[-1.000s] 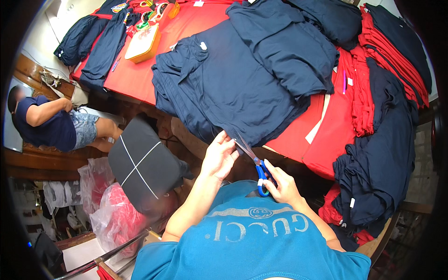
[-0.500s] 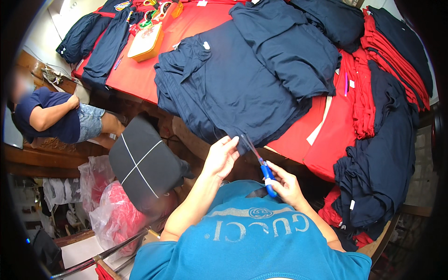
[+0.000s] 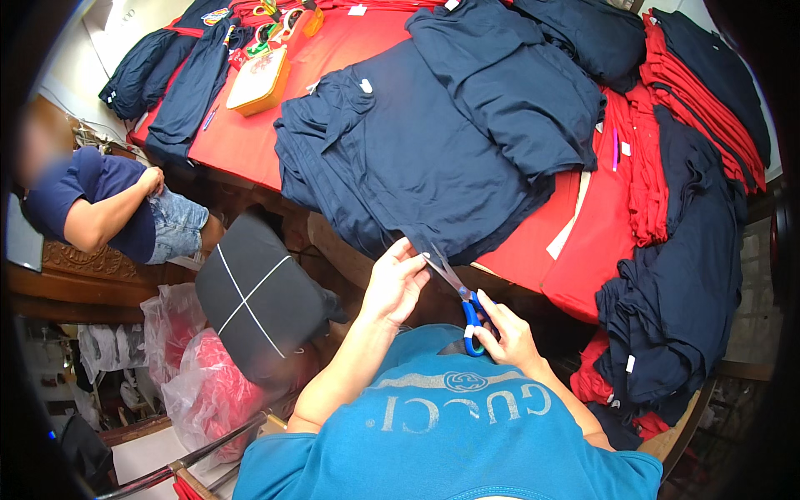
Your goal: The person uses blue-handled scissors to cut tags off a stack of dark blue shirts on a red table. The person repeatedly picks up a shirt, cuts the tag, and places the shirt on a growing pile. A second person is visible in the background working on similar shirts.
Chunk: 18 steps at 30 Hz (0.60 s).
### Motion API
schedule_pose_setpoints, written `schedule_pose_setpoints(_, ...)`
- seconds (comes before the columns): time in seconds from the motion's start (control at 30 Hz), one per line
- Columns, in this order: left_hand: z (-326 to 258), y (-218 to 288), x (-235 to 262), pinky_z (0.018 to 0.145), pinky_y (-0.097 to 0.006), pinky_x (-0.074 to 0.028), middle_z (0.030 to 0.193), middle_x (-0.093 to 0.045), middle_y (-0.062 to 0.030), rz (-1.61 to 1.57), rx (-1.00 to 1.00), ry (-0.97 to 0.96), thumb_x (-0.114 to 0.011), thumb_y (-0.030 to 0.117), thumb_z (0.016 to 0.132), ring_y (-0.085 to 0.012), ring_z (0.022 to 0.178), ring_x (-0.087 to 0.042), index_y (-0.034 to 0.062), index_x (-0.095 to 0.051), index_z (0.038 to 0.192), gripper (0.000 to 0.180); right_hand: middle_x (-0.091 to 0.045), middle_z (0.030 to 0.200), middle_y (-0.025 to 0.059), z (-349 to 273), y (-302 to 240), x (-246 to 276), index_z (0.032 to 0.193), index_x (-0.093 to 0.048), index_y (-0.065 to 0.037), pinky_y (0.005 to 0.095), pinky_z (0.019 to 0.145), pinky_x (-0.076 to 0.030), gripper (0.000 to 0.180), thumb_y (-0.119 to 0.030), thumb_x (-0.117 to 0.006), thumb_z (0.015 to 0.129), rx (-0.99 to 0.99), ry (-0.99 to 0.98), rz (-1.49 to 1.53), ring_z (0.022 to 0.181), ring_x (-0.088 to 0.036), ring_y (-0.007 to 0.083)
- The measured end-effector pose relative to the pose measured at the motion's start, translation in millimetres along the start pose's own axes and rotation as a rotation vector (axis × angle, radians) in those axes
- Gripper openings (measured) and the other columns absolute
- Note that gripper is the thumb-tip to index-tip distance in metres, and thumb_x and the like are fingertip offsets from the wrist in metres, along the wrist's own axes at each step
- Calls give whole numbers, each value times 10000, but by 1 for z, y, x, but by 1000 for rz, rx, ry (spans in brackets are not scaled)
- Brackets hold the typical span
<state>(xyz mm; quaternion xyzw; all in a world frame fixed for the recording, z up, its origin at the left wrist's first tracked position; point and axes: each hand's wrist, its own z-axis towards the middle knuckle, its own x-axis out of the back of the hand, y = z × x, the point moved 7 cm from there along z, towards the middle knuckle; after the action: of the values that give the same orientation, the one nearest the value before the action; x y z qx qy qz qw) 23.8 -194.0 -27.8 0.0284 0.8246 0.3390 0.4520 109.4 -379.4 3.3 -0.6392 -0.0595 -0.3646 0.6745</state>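
My right hand (image 3: 510, 335) grips blue-handled scissors (image 3: 461, 300), whose blades point up at the lower hem of a navy shirt (image 3: 417, 158) spread on the red-covered table (image 3: 250, 142). My left hand (image 3: 395, 282) pinches that hem just left of the blades. The scissor tips touch the cloth edge between my two hands.
Piles of navy shirts (image 3: 675, 283) and red shirts (image 3: 646, 158) fill the table's right side. A yellow box (image 3: 260, 79) lies at the far left of the table. A tied dark bundle (image 3: 254, 296) and pink plastic bags (image 3: 204, 387) sit at my left. A seated person (image 3: 104, 208) is further left.
Both hands and the scissors have stayed at the shirt hem, shifting only slightly. The seated person at left has moved an arm.
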Motion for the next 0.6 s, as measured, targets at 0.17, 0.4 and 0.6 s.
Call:
schedule_pose_setpoints(0.17,-7,3,-10,898,-317,-516,1133,-620,-81,29,-10,34,-521,-36,917,-174,1016,-617,-4,-546,1234,319,-623,865,129,4,1,-1,1381,-478,-15,304,607,-500,577,-117,-673,847,-3,4,24,639,-593,208)
schedule_pose_setpoints(0.4,-7,0,-6,905,-314,-513,1130,-623,-81,42,6,56,-541,-32,912,-173,1012,-621,-7,-555,1226,315,-661,1042,158,-4,16,-10,1385,-486,-42,296,761,-520,560,-104,-658,856,-146,-31,252,852,-665,223)
schedule_pose_setpoints(0.6,-6,0,-9,831,-285,-533,1114,-645,-57,33,2,43,-565,-15,908,-139,1012,-620,37,-564,1218,315,-669,1062,157,-5,19,-8,1385,-491,-50,286,791,-523,525,-30,-601,872,-296,-67,334,872,-662,174)
